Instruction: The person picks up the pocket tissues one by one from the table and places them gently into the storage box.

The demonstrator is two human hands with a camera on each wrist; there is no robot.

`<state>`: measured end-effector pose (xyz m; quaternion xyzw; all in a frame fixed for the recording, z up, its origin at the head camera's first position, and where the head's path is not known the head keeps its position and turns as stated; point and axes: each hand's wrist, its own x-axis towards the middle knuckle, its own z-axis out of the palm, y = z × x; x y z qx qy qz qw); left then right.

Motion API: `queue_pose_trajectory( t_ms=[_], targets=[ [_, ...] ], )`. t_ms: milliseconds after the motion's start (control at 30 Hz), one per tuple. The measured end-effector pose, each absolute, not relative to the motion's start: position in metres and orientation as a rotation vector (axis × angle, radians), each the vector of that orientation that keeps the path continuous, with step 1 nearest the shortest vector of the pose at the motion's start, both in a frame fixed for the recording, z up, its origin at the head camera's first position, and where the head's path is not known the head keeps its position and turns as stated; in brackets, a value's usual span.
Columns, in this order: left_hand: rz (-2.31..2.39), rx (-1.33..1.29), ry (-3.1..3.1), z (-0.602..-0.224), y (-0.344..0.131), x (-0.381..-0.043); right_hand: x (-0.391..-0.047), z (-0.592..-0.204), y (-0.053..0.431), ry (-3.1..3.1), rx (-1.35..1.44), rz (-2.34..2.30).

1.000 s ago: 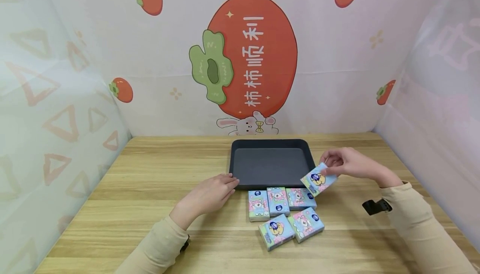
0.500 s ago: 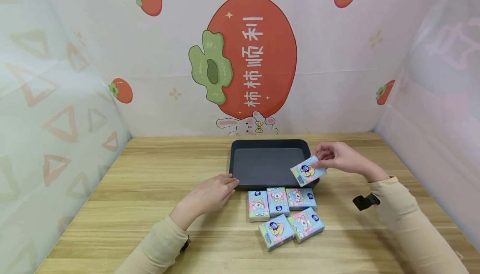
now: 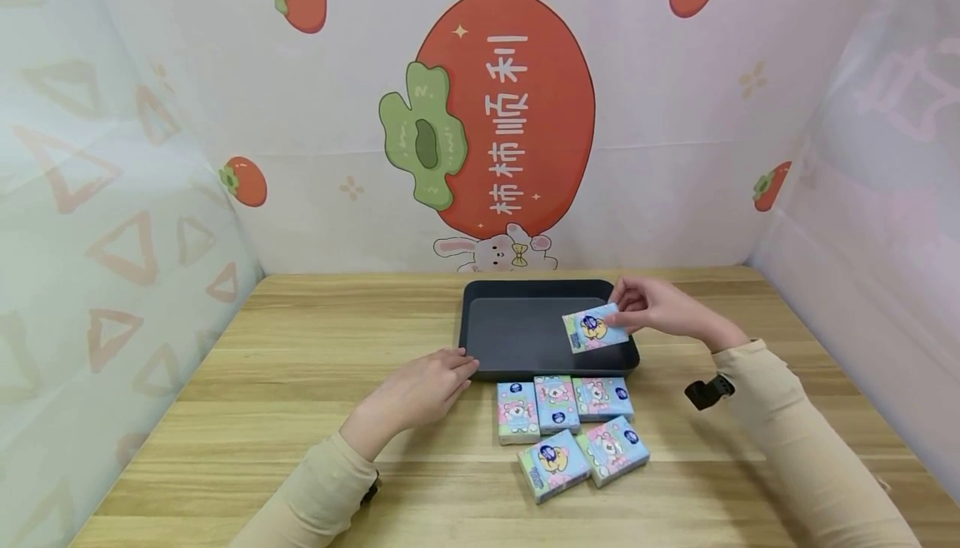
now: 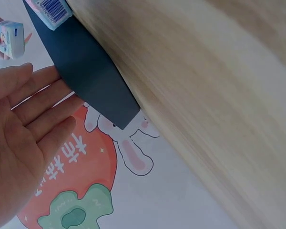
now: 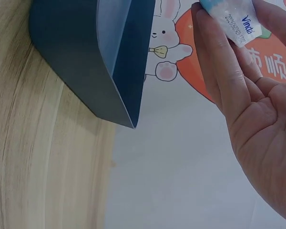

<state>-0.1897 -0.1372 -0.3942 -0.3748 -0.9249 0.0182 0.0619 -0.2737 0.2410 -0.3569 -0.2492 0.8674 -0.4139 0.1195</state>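
My right hand (image 3: 654,308) pinches a tissue pack (image 3: 594,328) by its right end, above the right part of the dark tray (image 3: 480,371). In the right wrist view the held tissue pack (image 5: 236,19) shows its end with the Vinda print, between thumb and fingers. My left hand (image 3: 417,391) lies with its fingertips on the tray's front left corner. In the left wrist view the left hand (image 4: 28,124) has its fingers extended against the outer wall of the tray (image 4: 93,76).
Three tissue packs (image 3: 556,404) stand in a row along the tray's front edge. Two more tissue packs (image 3: 553,465) lie nearer the front, touching or nearly so. The wooden table (image 3: 322,323) meets a printed backdrop (image 3: 337,98) behind the tray.
My right hand has carried the tissue pack leftward and slightly up, from beside the tray's right front corner to over the tray, turning it flatter. My left hand has stayed put.
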Motion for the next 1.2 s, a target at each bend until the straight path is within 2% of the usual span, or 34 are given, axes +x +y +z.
queue_pose_trajectory(
  t_ms=[1200],
  targets=[
    [0.08, -1.139, -2.794, -0.393, -0.137, -0.188, -0.312, -0.358, 0.186, 2.494, -0.809, -1.091]
  ],
)
